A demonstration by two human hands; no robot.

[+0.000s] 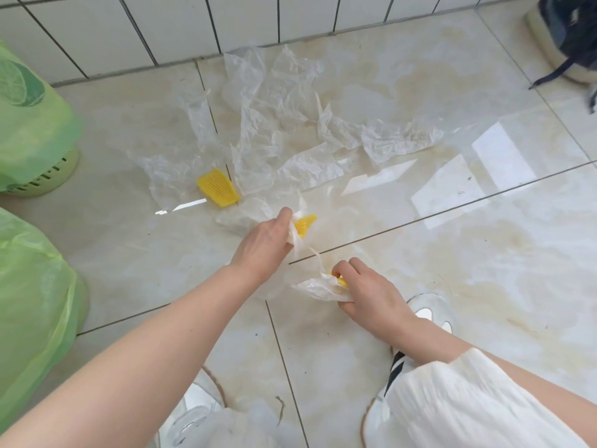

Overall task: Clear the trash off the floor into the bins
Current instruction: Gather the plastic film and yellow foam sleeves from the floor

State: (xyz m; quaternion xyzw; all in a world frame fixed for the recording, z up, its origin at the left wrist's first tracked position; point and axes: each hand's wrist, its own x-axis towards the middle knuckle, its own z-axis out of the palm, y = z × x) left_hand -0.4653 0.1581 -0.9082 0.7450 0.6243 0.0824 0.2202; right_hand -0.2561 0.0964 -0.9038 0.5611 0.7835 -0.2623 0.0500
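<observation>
Crumpled clear plastic wrap [274,101] lies spread over the tiled floor near the wall, with a yellow foam net piece [218,188] resting on it. My left hand [263,247] is closed on a bunch of plastic wrap together with a second yellow foam piece [305,224]. My right hand [371,292] grips another crumpled plastic scrap [318,287] with a bit of yellow foam in it, just above the floor. Two bins lined with green bags stand at the left: the far bin [35,130] and the near bin [32,292].
A white tiled wall [161,24] borders the floor at the back. A dark sneaker [568,37] with loose laces sits at the top right. My white shoes [429,313] and white trousers are at the bottom, next to more clear plastic [232,425].
</observation>
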